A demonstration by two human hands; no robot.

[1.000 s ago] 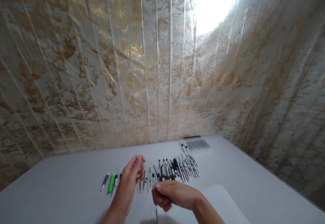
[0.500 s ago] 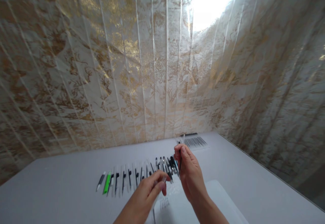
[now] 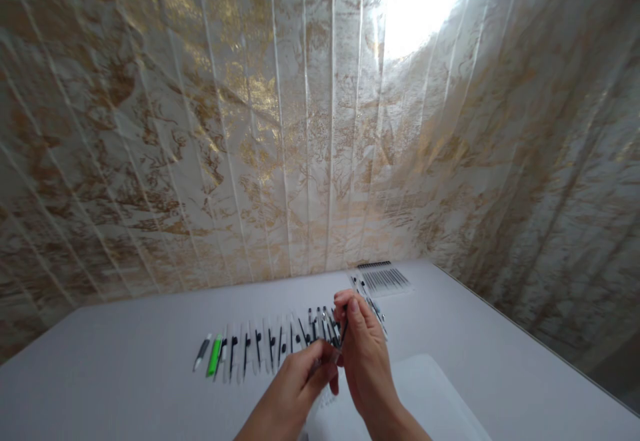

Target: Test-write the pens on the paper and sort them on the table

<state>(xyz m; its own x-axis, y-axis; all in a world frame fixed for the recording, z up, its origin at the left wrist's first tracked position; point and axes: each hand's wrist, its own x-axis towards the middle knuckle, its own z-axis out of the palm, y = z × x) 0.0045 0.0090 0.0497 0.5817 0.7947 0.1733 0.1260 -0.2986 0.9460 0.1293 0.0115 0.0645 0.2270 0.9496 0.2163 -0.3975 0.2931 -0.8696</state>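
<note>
My right hand [image 3: 367, 354] pinches a thin dark pen refill [image 3: 344, 329], held slanting down towards my left hand. My left hand [image 3: 297, 377] is curled around a clear pen barrel, mostly hidden by the fingers. The lower end of the refill meets the fingertips of my left hand; whether it is inside the barrel I cannot tell. Behind the hands, a row of clear barrels with black refills [image 3: 247, 355] and black caps [image 3: 259, 336] lies across the table. More pen parts with black and clear ends [image 3: 319, 314] lie close together, partly behind my right hand.
At the row's left end lie a bright green pen-like stick [image 3: 214, 357] and a grey-and-white pen [image 3: 201, 353]. Several thin dark sticks [image 3: 385, 279] line up at the back right. A white sheet or tray [image 3: 435, 394] sits under my forearms. Gold-patterned curtain [image 3: 300, 161] hangs behind the table.
My hands have come together: the right moved left and the left slightly right, bringing the refill's lower end to the left fingers. Pen parts right of my right hand are now uncovered.
</note>
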